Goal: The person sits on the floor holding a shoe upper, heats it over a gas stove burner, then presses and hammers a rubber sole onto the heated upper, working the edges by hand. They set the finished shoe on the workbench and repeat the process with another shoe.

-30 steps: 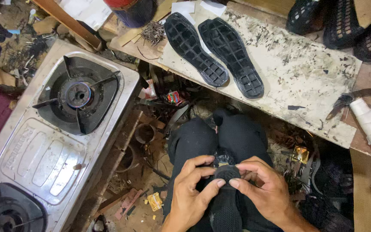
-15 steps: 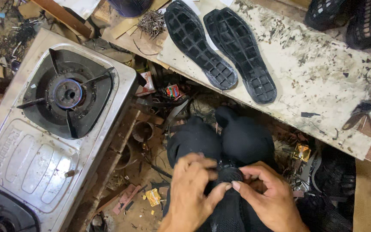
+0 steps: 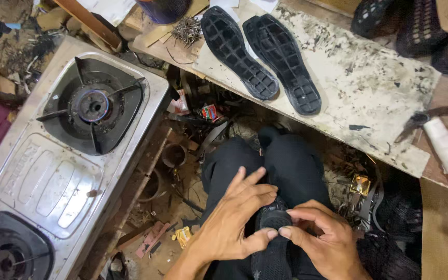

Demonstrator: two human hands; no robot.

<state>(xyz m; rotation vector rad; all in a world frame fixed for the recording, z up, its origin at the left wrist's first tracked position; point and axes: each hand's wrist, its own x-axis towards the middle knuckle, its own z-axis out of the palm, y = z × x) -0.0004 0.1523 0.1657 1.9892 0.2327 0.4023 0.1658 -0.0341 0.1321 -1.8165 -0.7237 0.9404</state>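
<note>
Shoe upper [image 3: 273, 243] sat gripped by both hands' fingers, left hand [image 3: 234, 218] and right hand [image 3: 322, 238] shaping its toe; next likely needed firm pinching.

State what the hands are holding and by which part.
Both hold a black mesh shoe upper by its rounded end: left hand wraps its side, right hand pinches the rim with fingertips.

Open room over the knees [image 3: 265, 166]; stove [image 3: 63, 155] left, stained board [image 3: 369, 93] ahead.
</note>
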